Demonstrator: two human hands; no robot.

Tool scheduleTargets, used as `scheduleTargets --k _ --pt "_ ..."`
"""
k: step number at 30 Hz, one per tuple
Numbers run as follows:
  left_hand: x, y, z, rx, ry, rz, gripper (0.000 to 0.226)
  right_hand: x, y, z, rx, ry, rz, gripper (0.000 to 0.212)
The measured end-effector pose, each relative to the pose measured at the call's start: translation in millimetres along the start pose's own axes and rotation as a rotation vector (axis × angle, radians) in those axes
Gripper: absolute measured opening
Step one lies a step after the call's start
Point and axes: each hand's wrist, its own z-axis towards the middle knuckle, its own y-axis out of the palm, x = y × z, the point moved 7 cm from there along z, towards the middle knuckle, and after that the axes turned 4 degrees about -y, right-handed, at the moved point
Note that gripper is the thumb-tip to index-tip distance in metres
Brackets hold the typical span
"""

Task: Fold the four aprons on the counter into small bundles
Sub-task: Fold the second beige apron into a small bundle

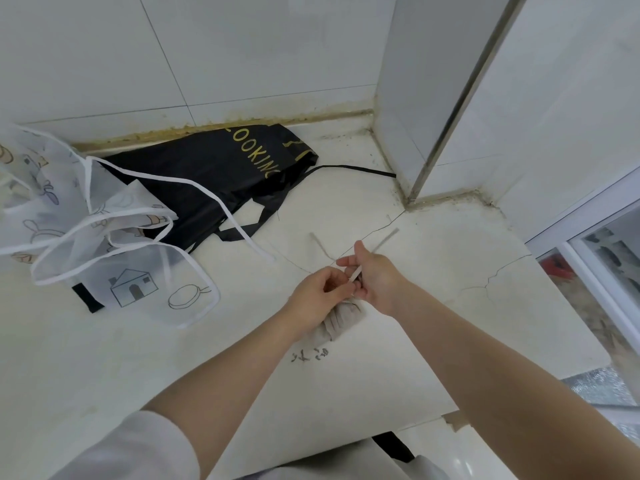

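- Head view: a small beige apron bundle (341, 322) lies mid-counter (433, 341), well in front of the black apron (207, 178).
- The left hand (317, 299) rests on the bundle's top, fingers curled and pinching its tie strap (379, 244).
- The right hand (374, 280), just beside it, pinches the same strap, which runs up and away toward the wall corner.
- A sheer white apron (104, 237) with a house drawing lies crumpled left of the black one, overlapping its edge.
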Motion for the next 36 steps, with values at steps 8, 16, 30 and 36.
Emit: scheduleTargets --k 8,16,30,36 --pt "5.1 4.0 6.1 -0.070 -0.022 0.005 0.007 -9.2 -2.0 -1.0 -0.038 -0.096 -0.037 0.047" --pt "6.1 -7.5 10.1 0.008 -0.016 0.104 0.029 -11.1 -19.1 5.2 0.024 -0.186 -0.231 0.019" --pt "6.0 -2.2 13.5 0.034 0.027 0.727 0.024 -43.2 16.1 -20.8 -0.056 -0.437 0.058 0.035" --pt "-0.6 -5.3 13.9 -0.084 0.030 0.720 0.038 -33.6 47.3 -9.6 -0.290 -0.400 -0.311 0.024"
